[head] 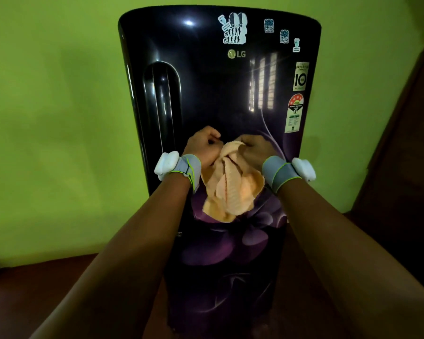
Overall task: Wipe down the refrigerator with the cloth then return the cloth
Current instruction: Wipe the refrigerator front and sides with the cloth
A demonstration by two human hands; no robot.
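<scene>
Peach-orange terry cloth (227,182) hangs bunched between both hands in the head view, in front of the middle of the fridge (220,99) door. The left hand (202,148) has its fingers curled tight on the cloth's upper left edge, and the right hand (256,149) grips the upper right edge the same way; the two fists sit close together, with the rest of the fabric drooping in loose folds below the wrists. Whether the cloth touches the door cannot be told from this angle. Each wrist wears a grey band (190,171) carrying a white device.

The fridge is glossy black with a purple flower print low down, a recessed handle (162,101) on the left, stickers (233,28) near the top and rating labels (295,113) down the right side. A green wall (59,118) stands behind it.

The person looks to be gathering or folding the cloth into a pad, so wiping seems barely begun. Risks from here: a loosely bunched cloth would give patchy contact and leave streaks on the shiny door; the hanging folds could slip from the grip; and rubbing hard across the right side could lift a label's edge.
</scene>
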